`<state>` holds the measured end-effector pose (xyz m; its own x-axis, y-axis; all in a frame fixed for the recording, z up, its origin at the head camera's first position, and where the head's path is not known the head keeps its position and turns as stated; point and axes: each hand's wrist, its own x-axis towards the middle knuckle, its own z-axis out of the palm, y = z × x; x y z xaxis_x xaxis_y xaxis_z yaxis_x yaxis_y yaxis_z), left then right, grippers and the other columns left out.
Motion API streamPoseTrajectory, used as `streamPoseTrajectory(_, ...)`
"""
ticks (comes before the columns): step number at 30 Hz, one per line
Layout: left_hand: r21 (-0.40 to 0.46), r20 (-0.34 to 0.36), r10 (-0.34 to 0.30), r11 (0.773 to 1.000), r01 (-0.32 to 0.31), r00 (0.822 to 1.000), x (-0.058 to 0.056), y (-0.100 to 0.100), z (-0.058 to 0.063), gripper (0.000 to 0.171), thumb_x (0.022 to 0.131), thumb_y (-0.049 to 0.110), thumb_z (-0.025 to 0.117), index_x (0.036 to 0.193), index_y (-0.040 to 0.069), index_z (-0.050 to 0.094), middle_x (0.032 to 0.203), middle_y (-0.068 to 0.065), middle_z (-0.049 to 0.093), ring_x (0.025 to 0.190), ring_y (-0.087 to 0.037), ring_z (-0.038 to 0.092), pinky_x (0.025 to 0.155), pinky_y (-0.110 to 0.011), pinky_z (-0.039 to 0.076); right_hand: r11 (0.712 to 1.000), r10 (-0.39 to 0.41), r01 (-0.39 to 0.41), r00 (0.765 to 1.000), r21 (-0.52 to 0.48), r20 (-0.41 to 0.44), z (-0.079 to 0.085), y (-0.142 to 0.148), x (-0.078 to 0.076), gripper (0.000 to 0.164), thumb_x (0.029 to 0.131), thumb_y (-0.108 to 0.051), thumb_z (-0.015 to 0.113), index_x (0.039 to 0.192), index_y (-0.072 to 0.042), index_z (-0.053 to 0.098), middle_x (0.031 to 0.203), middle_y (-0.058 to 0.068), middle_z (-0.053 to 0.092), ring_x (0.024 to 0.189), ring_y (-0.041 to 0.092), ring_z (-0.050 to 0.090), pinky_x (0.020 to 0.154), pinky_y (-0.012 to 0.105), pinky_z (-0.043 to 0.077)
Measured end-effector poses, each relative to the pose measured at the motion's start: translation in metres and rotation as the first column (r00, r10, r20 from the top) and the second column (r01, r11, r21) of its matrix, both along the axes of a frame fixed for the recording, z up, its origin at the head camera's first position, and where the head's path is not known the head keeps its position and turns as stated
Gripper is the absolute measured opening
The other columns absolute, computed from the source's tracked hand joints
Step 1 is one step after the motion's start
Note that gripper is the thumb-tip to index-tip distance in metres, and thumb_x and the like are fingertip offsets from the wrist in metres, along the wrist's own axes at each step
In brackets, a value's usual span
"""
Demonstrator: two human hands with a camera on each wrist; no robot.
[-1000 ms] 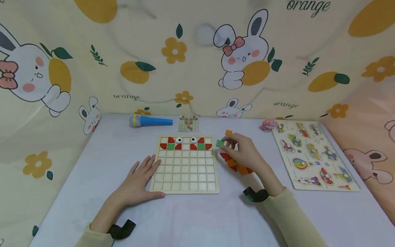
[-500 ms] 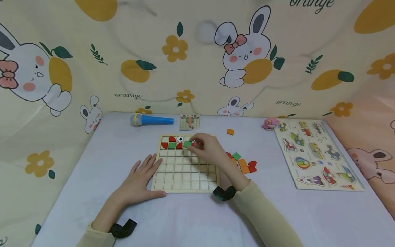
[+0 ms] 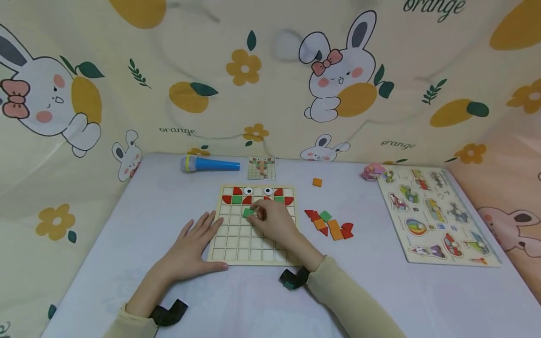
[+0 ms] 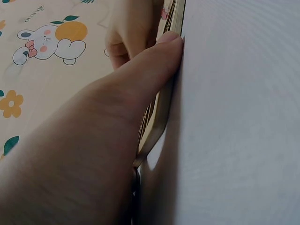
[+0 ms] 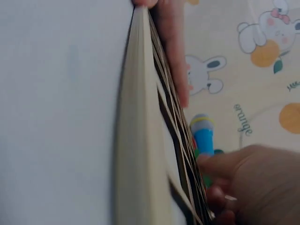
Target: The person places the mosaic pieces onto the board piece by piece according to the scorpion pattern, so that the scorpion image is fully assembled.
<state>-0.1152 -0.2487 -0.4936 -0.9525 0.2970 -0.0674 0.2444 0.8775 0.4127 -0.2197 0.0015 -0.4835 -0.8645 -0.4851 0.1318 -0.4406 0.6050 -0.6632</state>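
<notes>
A wooden grid board [image 3: 243, 241] lies flat on the table, with red, green and eye-marked tiles in its two top rows. My right hand [image 3: 276, 223] pinches a green square tile [image 3: 248, 213] over the third row, near the board's middle; whether the tile touches the board cannot be made out. My left hand [image 3: 188, 249] rests at the board's left edge with straight, spread fingers. In the left wrist view its thumb [image 4: 157, 56] lies along the board's side. To the right of the board is a loose group of red, orange and green tiles [image 3: 334, 230].
An orange square tile [image 3: 317, 182] lies apart behind the group. A small pattern card [image 3: 261, 168] and a blue toy microphone [image 3: 215, 164] are at the back. On the right are a picture puzzle board [image 3: 439, 216] and a pink object [image 3: 372, 172].
My right hand has carried the green square tile leftward from beside the loose tiles, across the board's top rows, then down to the third row. The left hand stays in place.
</notes>
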Motion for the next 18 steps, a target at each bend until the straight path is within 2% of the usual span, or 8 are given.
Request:
streamPoseTrajectory(5, -0.006, -0.003, 0.005, 1.0, -0.005, 1.0, 0.0, 0.0009, 0.0015, 0.121, 0.079, 0.08, 0.072, 0.169, 0.012, 0.03, 0.177, -0.014, 0.017, 0.164, -0.038, 0.012, 0.128, -0.067, 0.009, 1.0, -0.014, 0.014, 0.998, 0.006, -0.055, -0.0046, -0.0022, 0.0043, 0.024, 0.097, -0.024, 0.078, 0.117, -0.011, 0.078, 0.072, -0.005, 0.056, 0.066, 0.011, 0.051, 0.061, 0.026, 0.042)
streamPoseTrajectory(12, -0.005, 0.008, 0.01, 1.0, -0.01, 1.0, 0.0002, 0.001, 0.0034, 0.12, 0.079, 0.08, 0.072, 0.169, 0.012, 0.029, 0.177, -0.014, 0.017, 0.164, -0.038, 0.011, 0.128, -0.067, 0.008, 0.999, -0.04, 0.038, 0.998, -0.022, -0.057, -0.0034, -0.0038, 0.0053, 0.02, 0.096, -0.023, 0.08, 0.113, -0.012, 0.08, 0.068, -0.005, 0.054, 0.063, 0.011, 0.049, 0.059, 0.025, 0.04)
streamPoseTrajectory(18, -0.004, 0.007, 0.01, 1.0, -0.01, 1.0, -0.0002, 0.0001, 0.0014, 0.121, 0.079, 0.081, 0.072, 0.169, 0.012, 0.029, 0.177, -0.013, 0.016, 0.165, -0.037, 0.01, 0.129, -0.067, 0.008, 0.998, -0.065, 0.065, 0.997, -0.007, -0.051, -0.0033, -0.0069, 0.0035, 0.02, 0.097, -0.025, 0.08, 0.114, -0.013, 0.081, 0.066, -0.005, 0.053, 0.06, 0.011, 0.047, 0.055, 0.024, 0.034)
